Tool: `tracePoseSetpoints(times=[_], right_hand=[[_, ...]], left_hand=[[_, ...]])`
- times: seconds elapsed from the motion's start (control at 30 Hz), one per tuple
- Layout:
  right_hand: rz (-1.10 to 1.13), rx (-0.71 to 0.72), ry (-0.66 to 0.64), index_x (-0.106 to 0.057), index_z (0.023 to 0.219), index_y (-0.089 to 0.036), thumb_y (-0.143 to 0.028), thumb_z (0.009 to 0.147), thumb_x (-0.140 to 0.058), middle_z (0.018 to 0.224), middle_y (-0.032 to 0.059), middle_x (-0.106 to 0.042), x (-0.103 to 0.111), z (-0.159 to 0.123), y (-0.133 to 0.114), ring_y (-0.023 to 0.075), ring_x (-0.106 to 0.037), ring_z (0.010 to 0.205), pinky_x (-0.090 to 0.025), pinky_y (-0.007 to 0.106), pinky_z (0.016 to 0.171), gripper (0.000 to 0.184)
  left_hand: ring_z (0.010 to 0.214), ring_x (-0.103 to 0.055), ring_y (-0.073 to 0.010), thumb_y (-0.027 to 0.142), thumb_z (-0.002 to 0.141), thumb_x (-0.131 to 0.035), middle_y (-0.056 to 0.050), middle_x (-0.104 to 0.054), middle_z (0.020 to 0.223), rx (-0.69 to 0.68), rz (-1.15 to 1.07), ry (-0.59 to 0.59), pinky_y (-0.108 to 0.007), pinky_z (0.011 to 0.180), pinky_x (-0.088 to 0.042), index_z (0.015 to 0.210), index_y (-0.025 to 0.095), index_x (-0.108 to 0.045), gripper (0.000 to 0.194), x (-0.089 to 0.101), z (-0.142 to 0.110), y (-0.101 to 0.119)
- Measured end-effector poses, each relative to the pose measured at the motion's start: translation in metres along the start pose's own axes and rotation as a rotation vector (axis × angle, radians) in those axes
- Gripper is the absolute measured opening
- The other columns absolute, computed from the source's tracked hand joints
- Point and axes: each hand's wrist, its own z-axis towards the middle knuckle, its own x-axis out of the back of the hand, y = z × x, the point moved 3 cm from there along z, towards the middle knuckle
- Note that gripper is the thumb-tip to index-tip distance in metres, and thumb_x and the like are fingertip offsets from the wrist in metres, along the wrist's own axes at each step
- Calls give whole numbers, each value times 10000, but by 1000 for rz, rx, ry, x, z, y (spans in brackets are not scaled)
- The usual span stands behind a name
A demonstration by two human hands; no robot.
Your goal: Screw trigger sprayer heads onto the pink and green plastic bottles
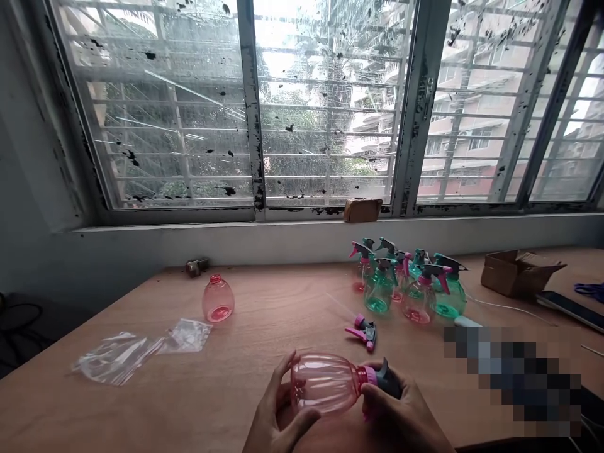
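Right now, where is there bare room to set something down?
Bare wood: between the open pink bottle and loose spray head; between the plastic bags and left hand. Crowded: the upright spray bottles, back right.

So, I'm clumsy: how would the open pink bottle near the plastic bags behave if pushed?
The pink bottle is probably light, as its see-through wall looks thin. Its smooth, rounded sides could let it roll if tipped.

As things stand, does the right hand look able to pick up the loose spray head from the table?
Probably not immediately: the right hand is gripping the sprayer at the neck of a pink bottle. Once freed, its way looks open to the loose spray head, just beyond.
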Motion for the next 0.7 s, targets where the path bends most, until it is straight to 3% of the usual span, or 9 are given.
tracePoseSetpoints(times=[0.1,0.17,0.23,0.3,0.4,0.5,0.6,0.7], right_hand=[[22,0,-11,-704,954,-147,-420,695,-914,555,15,-733,0,0,0,173,-659,474,-546,238,486,431],[38,-5,-23,-703,954,-149,-411,687,-922,556,12,-734,-1,0,1,171,-663,473,-546,235,489,433],[47,-10,-36,-699,956,-153,-410,682,-926,550,11,-735,-1,-1,3,171,-665,468,-540,232,485,438],[40,-11,-39,-697,957,-155,-409,673,-933,544,15,-738,0,-2,4,172,-668,468,-530,225,478,447],[33,-6,-28,-699,953,-154,-405,659,-942,555,20,-744,0,-2,4,172,-670,471,-527,224,478,457],[36,8,-18,-703,945,-152,-410,668,-935,553,15,-735,0,-2,3,173,-661,469,-537,239,482,444],[32,16,-9,-706,947,-147,-417,676,-928,551,15,-727,0,-1,3,180,-653,473,-548,260,487,442],[21,13,-10,-707,962,-146,-424,678,-924,562,17,-727,0,-2,2,187,-658,485,-554,271,499,453]], left_hand=[[1396,-491,-346,401,699,-895,-101,-475,1568,-54,-33,-70,-465,1150,-426,1499,341,-355,968,-3,-3,3],[1474,-378,-341,384,688,-902,-119,-427,1594,-105,2,-107,-471,1206,-345,1526,299,-318,1025,-3,-4,5],[1508,-306,-344,423,693,-889,-136,-386,1614,-119,68,-112,-485,1251,-238,1534,247,-329,1026,-2,-4,6],[1516,-281,-350,510,750,-822,-135,-359,1627,-93,94,-84,-490,1254,-224,1523,230,-366,940,0,-3,5],[1449,-409,-361,619,843,-668,-124,-420,1587,-35,59,-39,-472,1180,-381,1497,253,-415,791,2,-1,4],[1249,-600,-354,567,725,-818,-126,-559,1462,-31,113,-25,-454,1086,-475,1500,275,-397,929,2,-1,1],[1190,-627,-345,472,645,-910,-126,-637,1358,-68,176,-22,-454,1068,-479,1497,276,-383,1021,1,-2,-1],[1299,-563,-366,503,665,-885,-123,-577,1454,-106,170,-10,-454,1101,-463,1485,280,-391,983,-3,-2,-3]])
